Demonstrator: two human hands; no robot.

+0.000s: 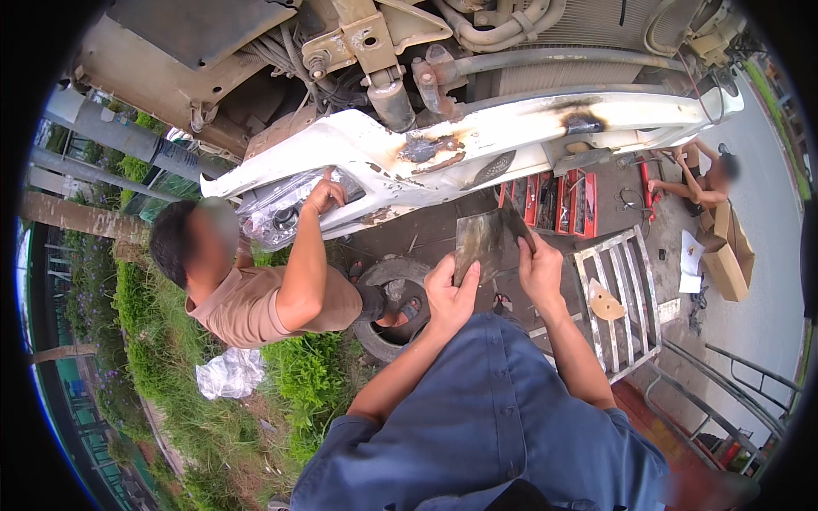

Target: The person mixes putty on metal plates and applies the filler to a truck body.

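Observation:
My left hand [453, 294] grips the lower left edge of a flat, worn metal plate [479, 243], thumb on its face. My right hand [540, 266] is closed on a darker metal piece [515, 223] beside it; whether the two are one bent sheet I cannot tell. Both are held up in front of my chest, below a white vehicle bumper [366, 153] with scorched, peeling patches. At the left, a person in a tan shirt [273, 302] has a hand [324, 194] at the bumper's opening, by a headlight wrapped in clear plastic [281, 209].
A red toolbox [588, 204] full of tools lies beyond my right hand. Nearer stand a metal rack [626, 332] and a tyre [375, 328]. Another person [711, 179] crouches far right by a cardboard box [728, 255]. Grass [204, 417] grows at the left.

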